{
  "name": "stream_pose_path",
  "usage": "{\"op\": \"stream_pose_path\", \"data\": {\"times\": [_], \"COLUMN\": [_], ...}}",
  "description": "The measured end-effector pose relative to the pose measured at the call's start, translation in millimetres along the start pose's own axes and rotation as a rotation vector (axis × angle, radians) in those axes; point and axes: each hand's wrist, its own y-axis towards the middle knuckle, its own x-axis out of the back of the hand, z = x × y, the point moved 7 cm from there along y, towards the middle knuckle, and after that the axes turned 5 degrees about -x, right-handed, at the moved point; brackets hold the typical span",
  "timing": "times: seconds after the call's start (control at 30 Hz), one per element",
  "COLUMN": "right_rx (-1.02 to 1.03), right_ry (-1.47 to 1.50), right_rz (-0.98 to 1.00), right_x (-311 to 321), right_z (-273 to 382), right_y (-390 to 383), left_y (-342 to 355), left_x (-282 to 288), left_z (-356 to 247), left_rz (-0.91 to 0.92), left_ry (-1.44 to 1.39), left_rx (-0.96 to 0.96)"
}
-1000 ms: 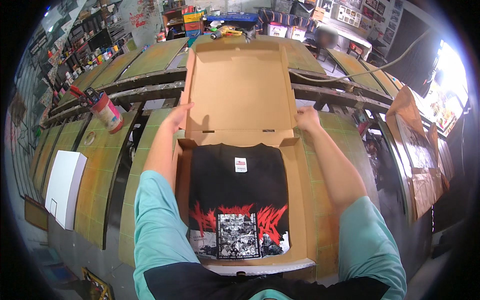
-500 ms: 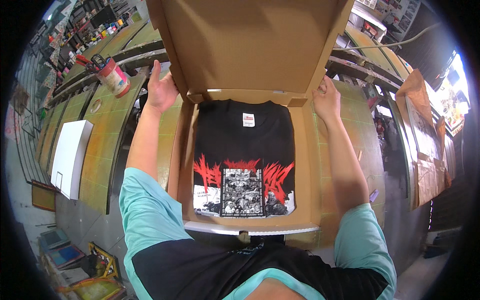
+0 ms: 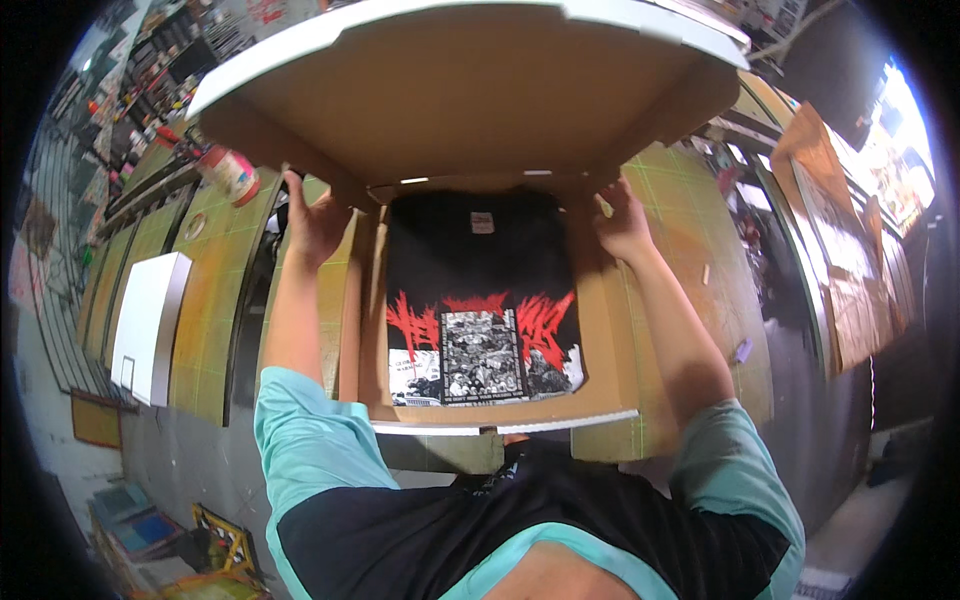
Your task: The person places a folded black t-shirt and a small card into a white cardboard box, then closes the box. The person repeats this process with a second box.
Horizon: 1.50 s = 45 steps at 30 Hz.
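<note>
Left hand [image 3: 318, 228] and right hand [image 3: 624, 224] flank the box lid [image 3: 460, 100]; whether clamped, I cannot tell. Between them, the shirt [image 3: 480, 270] runs lengthwise front-to-back, collar [image 3: 482, 202] away.

From afar I see 1 shirt [image 3: 480, 262] in the box [image 3: 606, 335], between the left hand [image 3: 318, 226] and right hand [image 3: 623, 226]; 1 carton [image 3: 148, 322] lies left, 1 cup [image 3: 234, 178] beyond it, paper [image 3: 860, 338] right.
</note>
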Motion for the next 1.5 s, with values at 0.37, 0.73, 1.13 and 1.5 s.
{"op": "stream_pose_path", "data": {"times": [0.37, 0.73, 1.13, 1.5], "right_rx": [0.082, -0.330, 0.132, 0.146], "right_ry": [-0.010, 0.457, -0.097, -0.286], "right_rz": [0.103, -0.086, 0.055, -0.101], "right_x": [44.6, 73.6, 51.4, 48.8], "right_z": [31.1, 19.5, 75.6, 70.1], "right_y": [-86.1, -177.7, -240.3, -235.1], "left_y": [-84.7, -210.3, -288.2, -279.5], "left_x": [52.2, -40.1, -64.8, -65.2], "left_z": [-24.3, -16.6, 13.8, 7.7], "left_rz": [-0.208, -0.076, -0.423, -0.542], "left_ry": [0.205, 0.181, 0.783, 1.028], "left_rx": [-0.324, -0.181, -0.238, -0.457]}}
